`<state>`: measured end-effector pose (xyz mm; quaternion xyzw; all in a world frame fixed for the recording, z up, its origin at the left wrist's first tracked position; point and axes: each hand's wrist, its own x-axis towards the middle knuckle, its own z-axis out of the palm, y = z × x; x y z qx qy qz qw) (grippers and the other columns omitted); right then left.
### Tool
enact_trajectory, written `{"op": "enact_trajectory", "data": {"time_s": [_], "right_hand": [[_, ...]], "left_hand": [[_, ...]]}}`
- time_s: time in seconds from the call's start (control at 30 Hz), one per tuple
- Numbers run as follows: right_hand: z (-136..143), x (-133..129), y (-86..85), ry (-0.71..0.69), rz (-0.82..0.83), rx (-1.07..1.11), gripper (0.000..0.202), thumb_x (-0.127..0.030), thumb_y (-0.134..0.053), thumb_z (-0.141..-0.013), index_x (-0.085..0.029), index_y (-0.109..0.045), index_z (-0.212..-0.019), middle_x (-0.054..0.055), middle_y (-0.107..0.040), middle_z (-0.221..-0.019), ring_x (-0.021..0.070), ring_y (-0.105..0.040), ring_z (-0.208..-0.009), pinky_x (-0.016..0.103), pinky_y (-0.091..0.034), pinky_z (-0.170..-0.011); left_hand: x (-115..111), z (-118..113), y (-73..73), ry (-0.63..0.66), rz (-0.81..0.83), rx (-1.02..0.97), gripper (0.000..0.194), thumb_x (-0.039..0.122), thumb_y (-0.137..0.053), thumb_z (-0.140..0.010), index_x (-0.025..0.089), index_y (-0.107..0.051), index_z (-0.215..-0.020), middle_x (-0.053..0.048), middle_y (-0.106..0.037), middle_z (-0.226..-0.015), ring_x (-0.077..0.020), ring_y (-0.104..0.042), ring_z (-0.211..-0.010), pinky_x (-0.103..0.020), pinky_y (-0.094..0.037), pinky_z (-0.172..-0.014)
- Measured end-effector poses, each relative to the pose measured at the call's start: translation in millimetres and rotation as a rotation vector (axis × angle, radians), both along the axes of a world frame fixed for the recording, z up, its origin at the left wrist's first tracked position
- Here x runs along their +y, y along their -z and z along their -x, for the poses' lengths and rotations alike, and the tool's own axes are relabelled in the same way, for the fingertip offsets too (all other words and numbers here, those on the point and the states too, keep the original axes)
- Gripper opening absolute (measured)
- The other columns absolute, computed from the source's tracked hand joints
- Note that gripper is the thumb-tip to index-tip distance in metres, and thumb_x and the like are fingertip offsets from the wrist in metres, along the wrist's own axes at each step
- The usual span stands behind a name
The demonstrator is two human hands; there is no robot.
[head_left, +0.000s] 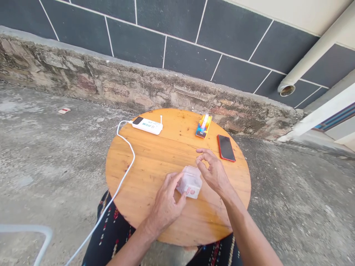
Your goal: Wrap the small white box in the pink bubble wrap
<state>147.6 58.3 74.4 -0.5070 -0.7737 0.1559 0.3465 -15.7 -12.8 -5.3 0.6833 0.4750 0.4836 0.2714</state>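
A small packet wrapped in thin, whitish translucent paper with red print (191,181) rests on the round wooden table (146,166). My left hand (168,201) is at its left side, the thumb and fingers curved around that edge and holding it against the tabletop. Just above the packet's right side is my right hand (212,170), raised clear of the wrapping. Its fingers are bent, the thumb stands apart from them, and I see nothing held there. What lies inside the wrapping cannot be made out clearly.
Toward the table's back stand a colourful tape dispenser (203,126) and, right of it, a red-edged phone (226,148). A white device (147,125) lies back left, its white cable (130,166) running over the left edge. Behind is a stone-based wall (124,88).
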Motion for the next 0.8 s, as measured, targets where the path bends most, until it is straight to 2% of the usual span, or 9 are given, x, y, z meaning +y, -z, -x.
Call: {"op": "enact_trajectory", "data": {"time_s": [0.13, 0.3, 0.37, 0.43, 0.53, 0.8], "right_hand": [[-1, 6, -8.4, -0.009, -0.064, -0.026, 0.012, -0.020, -0.050, -0.085, -0.021, -0.056, -0.075, 0.009, -0.059, -0.119, 0.0242, -0.057, -0.107, 0.037, -0.044, -0.084], [-2, 13, -16.2, 0.008, -0.094, -0.075, 0.013, -0.023, -0.049, -0.086, -0.021, -0.056, -0.075, 0.009, -0.060, -0.120, 0.0243, -0.058, -0.104, 0.038, -0.044, -0.086], [-4, 16, -18.8, 0.024, -0.097, -0.091, 0.014, -0.024, -0.049, -0.085, -0.020, -0.056, -0.074, 0.009, -0.059, -0.121, 0.0243, -0.059, -0.103, 0.036, -0.045, -0.081], [-5, 20, -21.6, 0.041, -0.076, -0.107, 0.015, -0.026, -0.049, -0.085, -0.020, -0.057, -0.073, 0.009, -0.059, -0.123, 0.0242, -0.060, -0.100, 0.032, -0.045, -0.069], [-6, 26, -26.8, 0.057, -0.062, -0.138, 0.017, -0.028, -0.049, -0.084, -0.019, -0.057, -0.071, 0.010, -0.059, -0.123, 0.0237, -0.061, -0.094, 0.028, -0.042, -0.058], [-8, 48, -42.3, 0.035, -0.093, -0.162, 0.017, -0.028, -0.049, -0.083, -0.020, -0.056, -0.069, 0.007, -0.060, -0.121, 0.0236, -0.060, -0.101, 0.032, -0.045, -0.072]], "left_hand": [[1, -1, 2.0, 0.010, 0.004, 0.036, 0.055, 0.008, -0.051, -0.075, 0.022, -0.046, -0.128, -0.010, -0.051, -0.121, -0.0226, -0.050, -0.115, -0.037, -0.044, -0.099], [0, -2, 3.7, 0.006, 0.012, 0.096, 0.058, 0.007, -0.051, -0.075, 0.019, -0.043, -0.131, -0.011, -0.048, -0.125, -0.0227, -0.047, -0.120, -0.038, -0.041, -0.103], [0, -1, 3.1, 0.003, -0.001, 0.106, 0.057, 0.007, -0.050, -0.075, 0.019, -0.043, -0.131, -0.011, -0.047, -0.126, -0.0226, -0.047, -0.121, -0.038, -0.041, -0.104], [-1, -1, 1.9, 0.001, -0.014, 0.107, 0.057, 0.008, -0.050, -0.075, 0.019, -0.043, -0.130, -0.011, -0.047, -0.126, -0.0226, -0.047, -0.120, -0.038, -0.041, -0.104], [-2, -1, 0.2, 0.012, -0.021, 0.101, 0.056, 0.008, -0.050, -0.075, 0.020, -0.043, -0.129, -0.011, -0.047, -0.126, -0.0230, -0.047, -0.120, -0.038, -0.042, -0.103], [-2, 1, 2.8, 0.059, -0.013, 0.082, 0.071, -0.001, -0.044, -0.065, 0.020, -0.040, -0.133, -0.010, -0.044, -0.130, -0.0228, -0.043, -0.125, -0.038, -0.037, -0.108]]}}
